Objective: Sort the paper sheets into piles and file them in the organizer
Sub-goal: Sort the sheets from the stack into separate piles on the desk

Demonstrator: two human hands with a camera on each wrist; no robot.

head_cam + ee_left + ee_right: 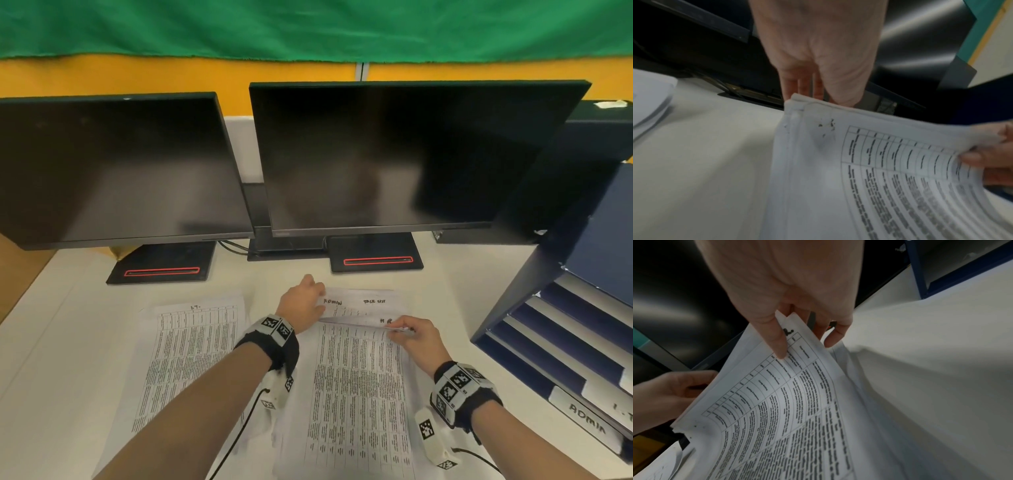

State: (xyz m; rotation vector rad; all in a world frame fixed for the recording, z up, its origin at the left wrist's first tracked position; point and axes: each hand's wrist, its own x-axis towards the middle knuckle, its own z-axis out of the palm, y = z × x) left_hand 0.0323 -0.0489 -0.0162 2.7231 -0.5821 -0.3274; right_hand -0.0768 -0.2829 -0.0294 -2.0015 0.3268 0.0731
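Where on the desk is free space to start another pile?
Bare desk lies between the lifted sheets and the organizer; another strip lies left of the I.T. pile. The middle is crowded with paper.

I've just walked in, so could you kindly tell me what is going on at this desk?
A person is sorting white printed paper sheets on a white desk before two dark monitors. The right hand pinches the top sheet's far edge and lifts it; the left hand steadies the far left corner. A second pile of printed sheets lies left. The dark blue tiered organizer stands right, with nothing visibly filed yet.
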